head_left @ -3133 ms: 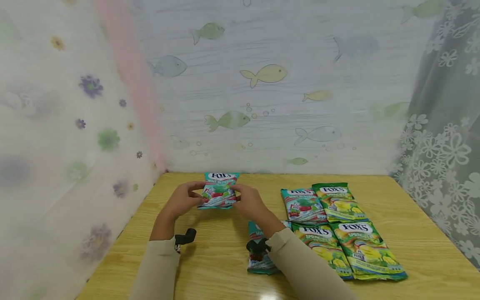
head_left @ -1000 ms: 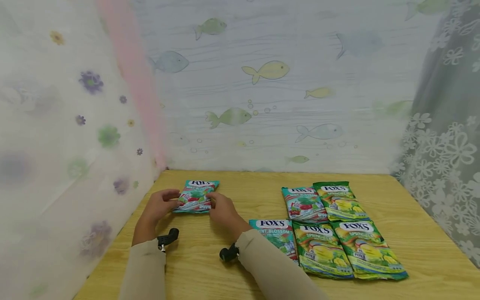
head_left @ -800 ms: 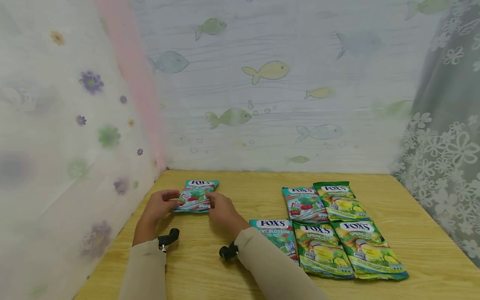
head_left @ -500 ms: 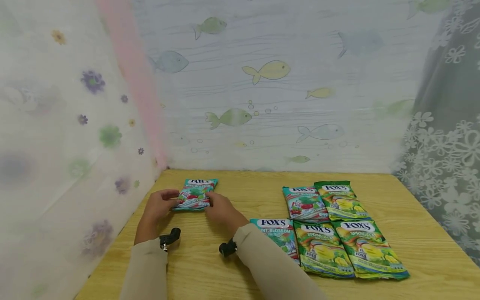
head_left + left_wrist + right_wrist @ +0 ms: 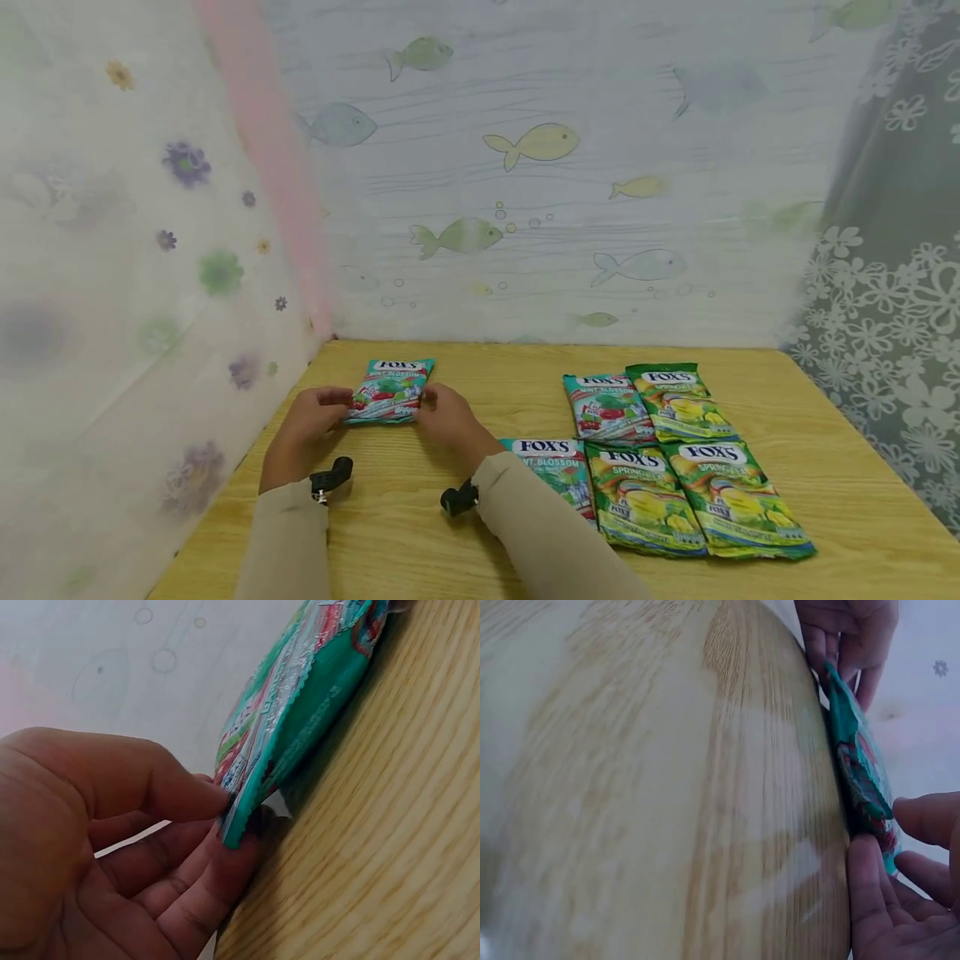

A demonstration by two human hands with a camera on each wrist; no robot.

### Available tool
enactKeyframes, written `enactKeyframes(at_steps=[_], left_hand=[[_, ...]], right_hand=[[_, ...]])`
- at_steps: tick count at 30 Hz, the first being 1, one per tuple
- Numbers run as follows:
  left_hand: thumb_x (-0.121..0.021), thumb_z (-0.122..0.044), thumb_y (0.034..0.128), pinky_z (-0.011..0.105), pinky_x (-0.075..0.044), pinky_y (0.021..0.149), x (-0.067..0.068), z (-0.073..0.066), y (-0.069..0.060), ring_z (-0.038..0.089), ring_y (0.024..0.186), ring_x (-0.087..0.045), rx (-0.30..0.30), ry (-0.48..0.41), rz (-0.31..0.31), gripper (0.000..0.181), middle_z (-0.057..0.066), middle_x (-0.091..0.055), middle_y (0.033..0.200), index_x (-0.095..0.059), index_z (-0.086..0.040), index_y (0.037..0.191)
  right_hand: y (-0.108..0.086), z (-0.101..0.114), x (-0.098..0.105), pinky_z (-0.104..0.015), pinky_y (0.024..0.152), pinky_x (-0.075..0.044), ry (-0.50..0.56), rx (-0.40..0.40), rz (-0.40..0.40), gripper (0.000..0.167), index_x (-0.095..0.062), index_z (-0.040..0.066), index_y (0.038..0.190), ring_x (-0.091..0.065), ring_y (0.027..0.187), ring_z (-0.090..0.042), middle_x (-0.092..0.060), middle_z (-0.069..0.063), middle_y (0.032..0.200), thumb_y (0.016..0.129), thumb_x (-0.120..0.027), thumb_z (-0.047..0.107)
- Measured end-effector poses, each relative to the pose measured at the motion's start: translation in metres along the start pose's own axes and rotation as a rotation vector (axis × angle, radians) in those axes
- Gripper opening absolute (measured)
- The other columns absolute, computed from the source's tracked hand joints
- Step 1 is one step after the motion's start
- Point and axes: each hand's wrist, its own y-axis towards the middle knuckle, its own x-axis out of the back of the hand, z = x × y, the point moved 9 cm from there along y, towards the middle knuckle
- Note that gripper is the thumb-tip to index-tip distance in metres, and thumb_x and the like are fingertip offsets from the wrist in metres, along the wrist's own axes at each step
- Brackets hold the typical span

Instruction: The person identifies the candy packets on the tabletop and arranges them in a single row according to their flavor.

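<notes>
A teal FOX'S Mint Blossom candy bag (image 5: pixel 390 390) lies near the back left of the table, front side up. My left hand (image 5: pixel 303 429) pinches its near left corner; in the left wrist view the thumb of that hand (image 5: pixel 112 847) is on the front, fingers behind. At the bag's right edge is my right hand (image 5: pixel 452 425), thumb and fingers on either side of the edge in the right wrist view (image 5: pixel 911 885). How firmly it grips is hard to tell. The bag's underside is mostly hidden in the head view.
To the right, Mint Blossom bags (image 5: pixel 609 408) and green Spring Tea bags (image 5: pixel 738 500) lie close together in two rows. One front teal bag (image 5: pixel 551 467) is partly behind my right sleeve. Patterned sheets (image 5: pixel 525 208) stand behind the wooden table (image 5: pixel 405 517) and at its sides.
Over three seconds, both hands have brought the teal bag left and lowered it onto the table. In the last half second the bag barely shifts, and the fingers have slid a little toward its lower edges.
</notes>
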Motion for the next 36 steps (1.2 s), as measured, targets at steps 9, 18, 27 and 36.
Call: enactKeyframes(at_steps=[9, 18, 27, 36], left_hand=[[-0.061, -0.013, 0.1011, 0.03, -0.055, 0.085, 0.004, 0.001, 0.002, 0.024, 0.111, -0.063, -0.059, 0.069, 0.038, 0.048, 0.024, -0.058, 0.144, -0.054, 0.002, 0.146], [-0.064, -0.009, 0.1022, 0.033, -0.06, 0.089, 0.01, -0.002, 0.008, 0.025, 0.111, -0.069, -0.126, 0.093, -0.002, 0.047, 0.029, -0.06, 0.141, -0.054, 0.009, 0.144], [-0.063, -0.009, 0.1033, 0.034, -0.061, 0.09, 0.01, 0.0, 0.004, 0.029, 0.112, -0.07, -0.116, 0.098, -0.013, 0.045, 0.031, -0.057, 0.143, -0.054, 0.009, 0.144], [-0.064, -0.016, 0.1025, 0.038, -0.059, 0.095, 0.008, 0.006, 0.005, 0.025, 0.114, -0.067, -0.074, 0.105, -0.022, 0.046, 0.025, -0.059, 0.143, -0.058, 0.003, 0.143]], right_hand=[[-0.003, 0.005, -0.008, -0.04, 0.101, -0.055, 0.031, 0.052, 0.088, 0.057, -0.044, 0.01, 0.158, -0.061, 0.125, -0.02, -0.059, -0.007, 0.147, 0.104, -0.063, 0.016], [-0.003, 0.005, -0.018, -0.044, 0.116, -0.044, -0.039, 0.008, 0.19, 0.079, -0.023, 0.018, 0.167, -0.047, 0.146, -0.022, -0.047, -0.002, 0.16, 0.102, -0.066, 0.03], [-0.007, 0.008, -0.021, -0.044, 0.111, -0.045, -0.048, 0.012, 0.219, 0.085, -0.017, 0.016, 0.168, -0.046, 0.144, -0.022, -0.045, -0.004, 0.161, 0.1, -0.068, 0.028], [-0.007, 0.002, -0.021, -0.048, 0.115, -0.044, 0.005, -0.004, 0.216, 0.086, -0.018, 0.017, 0.168, -0.045, 0.147, -0.027, -0.045, -0.007, 0.161, 0.099, -0.069, 0.028]])
